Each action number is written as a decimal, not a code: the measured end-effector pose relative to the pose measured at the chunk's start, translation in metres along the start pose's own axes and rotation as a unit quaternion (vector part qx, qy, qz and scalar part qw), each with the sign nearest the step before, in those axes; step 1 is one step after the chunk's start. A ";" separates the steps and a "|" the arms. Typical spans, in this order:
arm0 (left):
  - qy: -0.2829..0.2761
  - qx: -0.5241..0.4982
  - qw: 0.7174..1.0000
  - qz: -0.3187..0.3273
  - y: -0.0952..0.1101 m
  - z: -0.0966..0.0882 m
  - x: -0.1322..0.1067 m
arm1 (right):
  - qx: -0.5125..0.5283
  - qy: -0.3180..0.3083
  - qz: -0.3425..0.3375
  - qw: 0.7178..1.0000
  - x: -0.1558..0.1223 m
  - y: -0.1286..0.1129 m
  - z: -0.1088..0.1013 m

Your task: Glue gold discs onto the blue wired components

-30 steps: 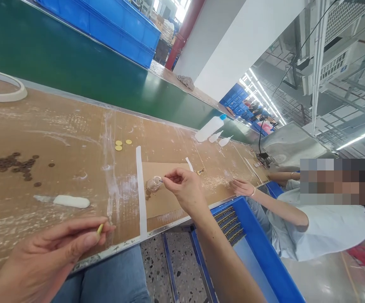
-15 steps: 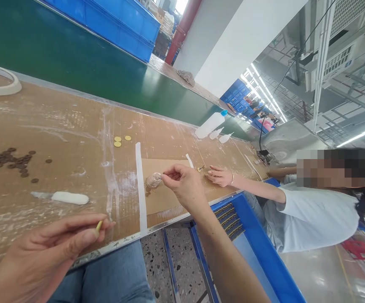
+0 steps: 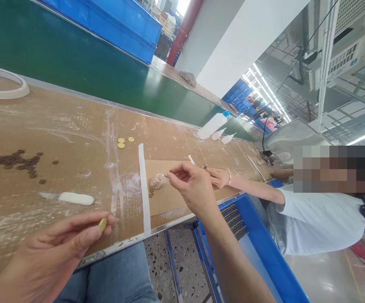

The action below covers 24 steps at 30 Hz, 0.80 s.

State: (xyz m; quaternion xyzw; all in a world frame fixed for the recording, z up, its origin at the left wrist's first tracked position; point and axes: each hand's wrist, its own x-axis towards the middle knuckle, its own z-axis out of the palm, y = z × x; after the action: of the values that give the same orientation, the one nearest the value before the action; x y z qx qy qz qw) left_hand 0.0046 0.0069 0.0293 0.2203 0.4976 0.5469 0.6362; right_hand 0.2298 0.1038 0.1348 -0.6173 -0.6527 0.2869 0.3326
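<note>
A yellow disc in the left hand, the right hand beside a small cup

The left hand (image 3: 71, 240), near the front edge of the worktop, pinches a yellow disc (image 3: 102, 225) between thumb and fingertips, the disc standing nearly edge-on. The right hand (image 3: 193, 181) is raised just beside a small clear cup (image 3: 154, 183), its thumb and forefinger brought together on a thin item (image 3: 166, 176), mostly hidden and too small to identify. The cup stands on a cardboard sheet (image 3: 166, 205), to the right of a white strip (image 3: 144, 189). Progress: one disc is in hand, and the work on it appears to be under way rather than complete; whether anything has been applied to its face cannot be told. Three yellow discs (image 3: 121, 145) lie farther back on the worktop; whether they are finished or waiting is not evident. The brown discs (image 3: 14, 160), mostly heaped at the left, lie well apart from both hands, and none is seen joined to a yellow one; if they belong to the same work, that part appears to remain. A white-handled knife (image 3: 76, 198) lies unheld between the heap and the cup.
</note>
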 end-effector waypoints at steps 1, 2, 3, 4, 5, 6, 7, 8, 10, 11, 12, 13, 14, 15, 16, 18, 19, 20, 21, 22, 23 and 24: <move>-0.001 -0.013 1.000 -0.012 0.000 0.000 0.000 | 0.042 0.006 0.003 0.999 -0.005 -0.004 0.000; -0.006 -0.026 0.999 -0.022 0.000 -0.001 0.000 | 0.095 0.010 0.008 0.995 -0.011 -0.009 0.000; -0.013 -0.039 0.999 -0.028 0.001 -0.001 0.000 | 0.154 0.012 0.016 0.988 -0.019 -0.013 0.003; -0.020 -0.052 0.998 -0.033 0.001 -0.001 0.001 | 0.214 0.008 0.026 0.977 -0.026 -0.017 0.007; -0.022 -0.067 0.997 -0.039 0.002 -0.001 0.001 | 0.275 0.003 0.038 0.961 -0.035 -0.020 0.013; -0.020 -0.085 0.995 -0.044 0.004 0.001 0.001 | 0.334 -0.006 0.053 0.941 -0.043 -0.024 0.020; -0.017 -0.100 0.994 -0.049 0.006 0.003 0.001 | 0.390 -0.018 0.075 0.918 -0.052 -0.028 0.028; -0.014 -0.109 0.993 -0.050 0.008 0.005 0.001 | 0.440 -0.029 0.101 0.892 -0.060 -0.031 0.037; -0.016 -0.116 0.992 -0.037 0.013 0.011 -0.001 | 0.521 -0.047 0.155 0.838 -0.073 -0.038 0.053; -0.021 -0.115 0.993 -0.028 0.015 0.013 -0.002 | 0.547 -0.053 0.178 0.816 -0.078 -0.041 0.061; -0.028 -0.113 0.993 -0.019 0.016 0.015 -0.003 | 0.566 -0.055 0.197 0.799 -0.082 -0.043 0.068; -0.035 -0.111 0.993 -0.012 0.017 0.015 -0.004 | 0.577 -0.055 0.208 0.788 -0.085 -0.044 0.074; -0.041 -0.110 0.993 -0.009 0.017 0.015 -0.004 | 0.584 -0.053 0.214 0.781 -0.087 -0.044 0.079; -0.045 -0.109 0.993 -0.012 0.016 0.015 -0.005 | 0.587 -0.050 0.218 0.778 -0.088 -0.042 0.085; -0.047 -0.111 0.993 -0.017 0.015 0.014 -0.005 | 0.591 -0.046 0.216 0.776 -0.088 -0.039 0.090; -0.048 -0.118 0.992 -0.021 0.012 0.013 -0.005 | 0.600 -0.041 0.193 0.775 -0.088 -0.030 0.098; -0.042 -0.120 0.992 -0.024 0.011 0.013 -0.005 | 0.603 -0.042 0.178 0.777 -0.088 -0.026 0.102; -0.034 -0.121 0.992 -0.027 0.011 0.013 -0.005 | 0.603 -0.043 0.162 0.780 -0.088 -0.022 0.105; -0.023 -0.122 0.992 -0.029 0.011 0.015 -0.005 | 0.600 -0.046 0.149 0.785 -0.088 -0.019 0.107; -0.012 -0.122 0.992 -0.034 0.012 0.017 -0.006 | 0.594 -0.050 0.142 0.790 -0.088 -0.018 0.108; -0.001 -0.123 0.992 -0.039 0.014 0.019 -0.006 | 0.587 -0.052 0.141 0.795 -0.087 -0.017 0.108; 0.004 -0.126 0.991 -0.043 0.017 0.022 -0.006 | 0.584 -0.054 0.140 0.798 -0.087 -0.018 0.107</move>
State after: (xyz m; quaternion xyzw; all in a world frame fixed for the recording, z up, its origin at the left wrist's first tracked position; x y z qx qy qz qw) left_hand 0.0166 0.0121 0.0545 0.1143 0.4361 0.5788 0.6795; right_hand 0.1358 0.0192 0.0757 -0.3745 -0.2847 0.6900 0.5501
